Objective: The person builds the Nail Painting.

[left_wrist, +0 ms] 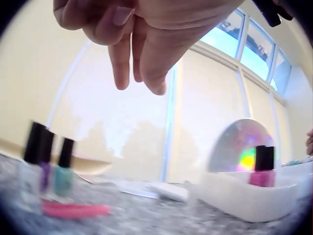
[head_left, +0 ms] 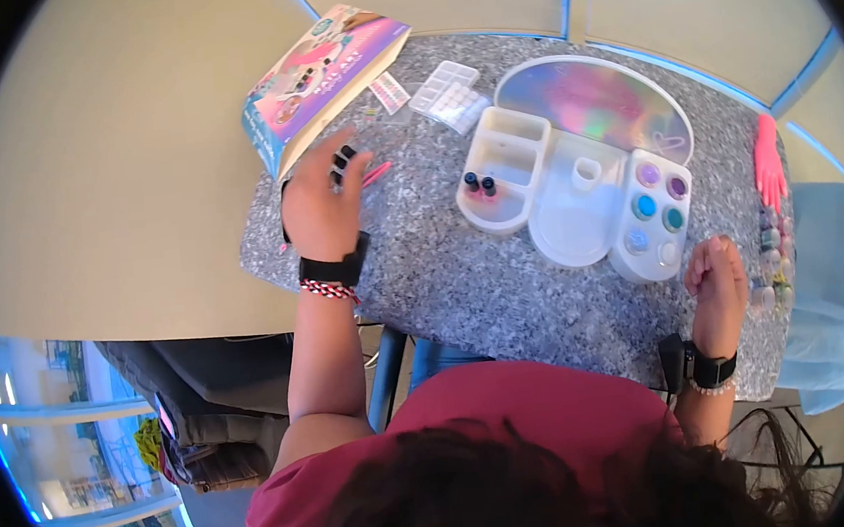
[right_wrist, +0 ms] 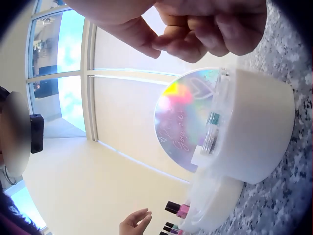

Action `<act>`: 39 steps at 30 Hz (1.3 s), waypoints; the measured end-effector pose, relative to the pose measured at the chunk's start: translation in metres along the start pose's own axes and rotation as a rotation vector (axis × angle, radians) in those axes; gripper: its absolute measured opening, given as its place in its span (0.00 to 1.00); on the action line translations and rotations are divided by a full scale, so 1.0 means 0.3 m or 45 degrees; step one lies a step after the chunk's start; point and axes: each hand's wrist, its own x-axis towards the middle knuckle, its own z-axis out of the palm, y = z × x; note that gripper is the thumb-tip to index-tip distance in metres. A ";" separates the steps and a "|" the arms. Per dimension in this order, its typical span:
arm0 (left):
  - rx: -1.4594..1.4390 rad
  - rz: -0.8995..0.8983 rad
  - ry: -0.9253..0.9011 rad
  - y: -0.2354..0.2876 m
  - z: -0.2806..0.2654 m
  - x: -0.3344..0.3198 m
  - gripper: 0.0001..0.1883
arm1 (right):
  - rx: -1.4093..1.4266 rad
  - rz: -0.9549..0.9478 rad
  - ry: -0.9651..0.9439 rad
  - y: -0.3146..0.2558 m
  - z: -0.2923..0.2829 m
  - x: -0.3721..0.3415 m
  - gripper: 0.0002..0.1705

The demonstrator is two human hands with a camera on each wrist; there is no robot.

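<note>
My left hand hovers over the left part of the table, holding nothing, its fingers loosely bent. Below it three nail polish bottles with black caps stand close together, one clear, one purple, one teal. A slim pink tool lies beside them. Near the right front of a white nail kit case is my right hand, fingers loosely curled around nothing. Two pink nail polish bottles stand in the case's left tray. Its right section carries small round pots in purple, blue and teal.
A nail art box leans at the back left. Nearby lie a sticker sheet and a clear divided tray. Along the right edge are a pink model hand, several small containers and a light blue bag.
</note>
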 end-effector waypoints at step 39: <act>-0.213 0.688 -0.251 0.300 0.074 -0.037 0.06 | -1.064 -0.490 -0.177 -0.054 0.124 -0.070 0.18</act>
